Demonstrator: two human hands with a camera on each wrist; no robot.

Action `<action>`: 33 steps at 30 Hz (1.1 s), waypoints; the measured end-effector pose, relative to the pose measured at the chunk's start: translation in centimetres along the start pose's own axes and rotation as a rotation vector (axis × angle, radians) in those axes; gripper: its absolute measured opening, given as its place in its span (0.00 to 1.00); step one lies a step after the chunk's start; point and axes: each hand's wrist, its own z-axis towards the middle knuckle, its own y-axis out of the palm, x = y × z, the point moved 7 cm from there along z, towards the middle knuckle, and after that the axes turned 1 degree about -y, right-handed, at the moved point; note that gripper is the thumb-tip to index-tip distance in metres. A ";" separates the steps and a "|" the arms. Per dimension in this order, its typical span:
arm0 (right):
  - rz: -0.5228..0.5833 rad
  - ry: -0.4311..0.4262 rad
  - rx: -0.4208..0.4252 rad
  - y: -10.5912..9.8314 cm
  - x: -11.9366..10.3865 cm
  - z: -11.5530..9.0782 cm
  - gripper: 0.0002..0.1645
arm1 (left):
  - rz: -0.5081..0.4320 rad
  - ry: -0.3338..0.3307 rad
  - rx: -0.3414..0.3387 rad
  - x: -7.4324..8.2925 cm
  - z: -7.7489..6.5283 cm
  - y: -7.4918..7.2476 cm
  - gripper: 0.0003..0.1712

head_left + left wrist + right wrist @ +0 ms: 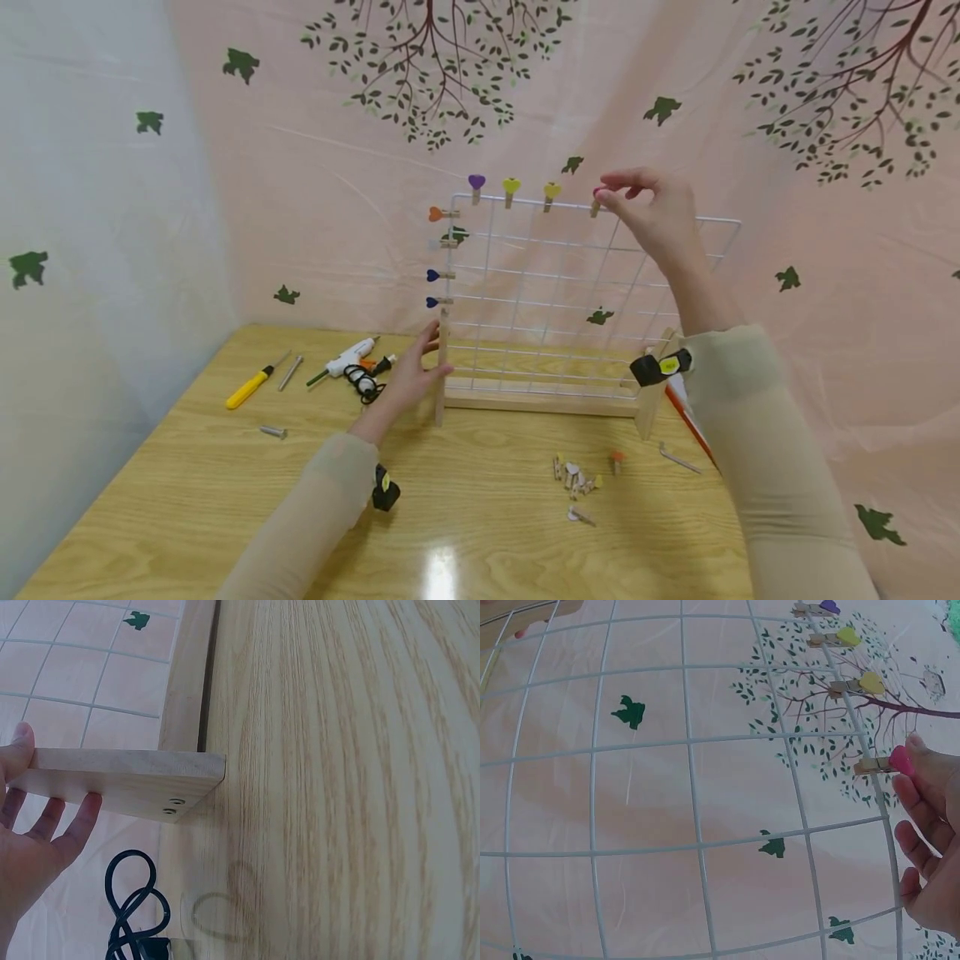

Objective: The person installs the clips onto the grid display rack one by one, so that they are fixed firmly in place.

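Note:
My right hand point(660, 218) pinches a mini clothespin with a pink heart point(901, 760) between thumb and fingers. The clothespin sits across the top wire of a white wire grid point(690, 740). With thumb and fingers on opposite sides, my left hand point(408, 375) grips the left wooden upright point(120, 771) of the grid's stand. Along the top wire stand a purple heart clothespin point(476, 183) and two yellow ones, one here point(511, 188). Down the left side are clothespins with an orange heart point(437, 214), a whitish one point(444, 244) and two dark blue ones, one here point(433, 275).
Loose heart clothespins point(573, 477) lie in front of the stand, an orange one point(617, 460) beside them. A hex key point(678, 458) is at the right. To the left lie a glue gun point(348, 358) with its cord, a yellow screwdriver point(249, 389) and two bolts point(272, 431).

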 end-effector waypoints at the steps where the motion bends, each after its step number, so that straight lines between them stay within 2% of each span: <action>1: 0.000 -0.025 0.014 -0.2 -0.2 -0.2 0.21 | -0.002 -0.001 0.001 0.0 0.0 0.0 0.45; 4: -0.004 -0.134 0.054 -0.5 -0.8 -1.5 0.20 | -0.007 0.003 0.000 0.0 0.0 0.1 0.45; 6: -0.009 -0.193 0.044 -0.2 -0.9 -3.0 0.19 | -0.012 0.005 0.000 -0.1 0.0 0.1 0.45; 9: -0.029 -0.249 -0.046 1.5 -0.1 -5.6 0.19 | -0.014 0.006 -0.003 -0.1 0.0 0.1 0.45; 12: -0.047 -0.266 -0.191 4.0 1.7 -8.6 0.18 | -0.027 0.019 -0.006 0.6 -0.3 0.0 0.45; 15: -0.058 -0.266 -0.327 6.5 4.0 -11.6 0.18 | -0.054 0.020 -0.015 1.9 -0.8 -0.3 0.44; 18: -0.045 -0.264 -0.429 8.7 6.8 -14.6 0.20 | -0.054 0.003 -0.019 3.2 -1.3 -0.6 0.44; 22: -0.024 -0.244 -0.552 11.5 10.5 -18.3 0.21 | -0.046 -0.019 -0.019 3.5 -1.5 -0.7 0.44; 24: 0.002 -0.225 -0.617 12.7 12.1 -19.9 0.21 | -0.046 -0.008 -0.023 3.4 -1.4 -0.7 0.44; 28: 0.063 -0.194 -0.730 14.7 14.5 -22.4 0.18 | -0.055 0.003 -0.021 1.7 -0.7 -0.4 0.45; 31: 0.098 -0.168 -0.788 15.8 15.7 -23.4 0.15 | -0.045 -0.003 -0.015 0.4 -0.2 -0.1 0.46; 33: 0.119 -0.141 -0.825 16.4 16.3 -23.8 0.13 | -0.031 0.000 -0.008 0.1 -0.1 0.0 0.46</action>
